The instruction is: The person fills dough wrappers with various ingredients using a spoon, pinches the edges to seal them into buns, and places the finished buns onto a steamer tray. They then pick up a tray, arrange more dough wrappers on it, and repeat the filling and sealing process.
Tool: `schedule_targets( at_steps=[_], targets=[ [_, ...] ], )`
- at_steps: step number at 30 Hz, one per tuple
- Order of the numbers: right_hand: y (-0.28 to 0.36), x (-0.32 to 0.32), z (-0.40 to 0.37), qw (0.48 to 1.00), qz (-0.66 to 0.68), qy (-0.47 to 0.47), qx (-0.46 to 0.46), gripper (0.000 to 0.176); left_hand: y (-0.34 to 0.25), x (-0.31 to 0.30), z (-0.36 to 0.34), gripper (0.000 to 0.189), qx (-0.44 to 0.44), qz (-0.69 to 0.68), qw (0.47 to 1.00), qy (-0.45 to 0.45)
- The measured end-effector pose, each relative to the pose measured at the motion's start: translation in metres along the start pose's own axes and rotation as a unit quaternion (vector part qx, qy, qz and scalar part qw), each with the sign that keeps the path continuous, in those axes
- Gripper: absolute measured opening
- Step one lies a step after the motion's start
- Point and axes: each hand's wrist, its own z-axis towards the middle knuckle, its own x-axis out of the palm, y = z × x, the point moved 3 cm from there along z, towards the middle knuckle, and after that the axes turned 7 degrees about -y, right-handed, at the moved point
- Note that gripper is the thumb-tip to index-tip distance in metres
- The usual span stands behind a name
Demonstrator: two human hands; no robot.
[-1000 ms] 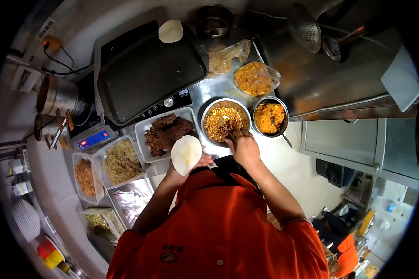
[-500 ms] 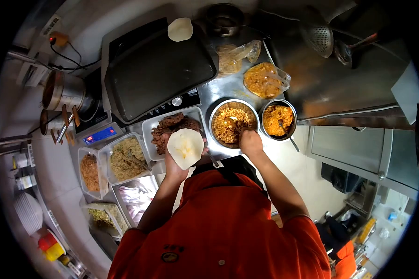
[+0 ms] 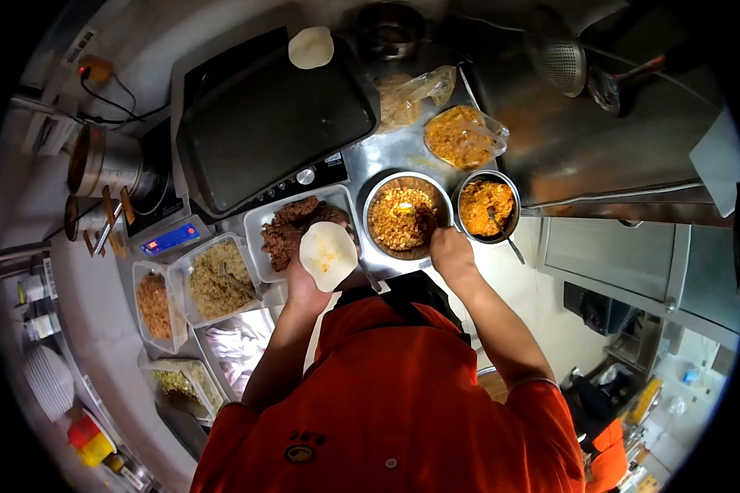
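On my left hand (image 3: 305, 289) rests a round white wrapper (image 3: 328, 256) with small orange bits at its middle, over the near edge of a tray of dark brown meat (image 3: 284, 234). My right hand (image 3: 454, 255) is closed at the right rim of a metal bowl (image 3: 376, 238) of chopped golden filling; what its fingers grip, perhaps a utensil's handle, is too hidden to make out. Just right of that hand stands a smaller bowl of orange filling (image 3: 486, 204) with a spoon in it.
A large dark griddle (image 3: 275, 123) has another white wrapper (image 3: 311, 48) at its far edge. Tubs of grain-like filling (image 3: 222, 279) and reddish filling (image 3: 158, 308) stand left. Bagged orange food (image 3: 460, 138) lies behind the bowls. Part of another person (image 3: 608, 460) shows lower right.
My right hand has moved slightly right, from inside the golden filling's bowl to its rim. The view has shifted a little; my left hand still holds the wrapper.
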Motion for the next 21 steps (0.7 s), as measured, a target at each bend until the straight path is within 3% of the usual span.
schedule_targets(
  at_steps=[4, 6, 7, 8, 10, 11, 12, 14, 15, 17, 21],
  targets=[
    [0.003, 0.024, 0.009, 0.991, 0.087, 0.103, 0.005, 0.023, 0.008, -0.011, 0.001, 0.054, -0.001, 0.007, 1.0, -0.03],
    [0.015, 0.044, 0.016, 0.982, 0.043, 0.081, -0.165, 0.017, 0.015, -0.022, 0.001, 0.052, -0.004, -0.003, 1.0, -0.026],
    [0.002, 0.111, 0.026, 0.978, 0.072, 0.025, -0.194, 0.021, 0.016, -0.024, 0.001, 0.05, -0.005, -0.013, 1.0, -0.02],
    [0.01, 0.098, 0.025, 0.978, 0.074, 0.025, -0.195, 0.021, 0.015, -0.023, 0.001, 0.05, -0.004, -0.011, 1.0, -0.021],
    [0.023, 0.052, 0.024, 0.952, 0.301, 0.052, 0.032, 0.024, 0.015, -0.02, 0.001, 0.046, -0.001, -0.014, 0.997, -0.076],
    [0.019, 0.058, 0.028, 0.924, 0.357, 0.114, 0.075, 0.026, 0.015, -0.021, 0.0, 0.046, -0.001, -0.012, 0.997, -0.077],
    [0.018, 0.059, 0.028, 0.923, 0.359, 0.114, 0.075, 0.026, 0.015, -0.023, 0.0, 0.046, 0.001, -0.017, 0.996, -0.085],
    [0.015, 0.065, 0.025, 0.826, 0.512, 0.156, 0.177, 0.024, 0.015, -0.031, 0.002, 0.045, 0.002, -0.022, 0.995, -0.093],
    [0.017, 0.062, 0.024, 0.825, 0.513, 0.156, 0.177, 0.024, 0.013, -0.033, 0.004, 0.045, 0.006, -0.047, 0.997, -0.06],
    [0.019, 0.057, 0.02, 0.756, 0.602, 0.126, 0.225, 0.023, 0.015, -0.038, 0.009, 0.045, 0.008, -0.073, 0.997, -0.027],
    [0.007, 0.044, 0.001, 0.713, 0.649, 0.1, 0.247, 0.023, 0.016, -0.03, 0.03, 0.044, 0.011, -0.053, 0.996, -0.07]
  ],
)
